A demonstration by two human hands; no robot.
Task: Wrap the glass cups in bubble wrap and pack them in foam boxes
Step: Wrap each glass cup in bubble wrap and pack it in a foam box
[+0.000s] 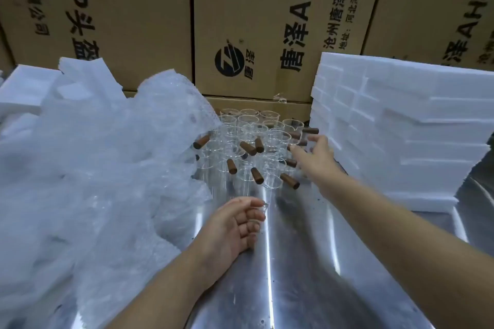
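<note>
Nearest the camera, two bare forearms lay over the shiny metal table. The left hand rested on its edge on the metal, just beside the bubble wrap. Its fingers were loosely curled, with the thumb over them. A clear glint showed at the thumb tip, but I could not tell whether anything was pinched there.

The right hand was stretched out farther back, at the right edge of the glass cups. Its fingers were straight and slightly spread and held nothing. Blur hid whether the fingertips touched a cup.

The cups stood upright in a tight cluster in the middle of the table, their brown wooden handles pointing various ways. They lay between the bubble wrap, heaped high on the left and overlapping the cluster's left side, and a stack of white foam boxes on the right. More foam pieces lay at the far left, behind the wrap. Printed cardboard cartons formed a wall behind everything.
</note>
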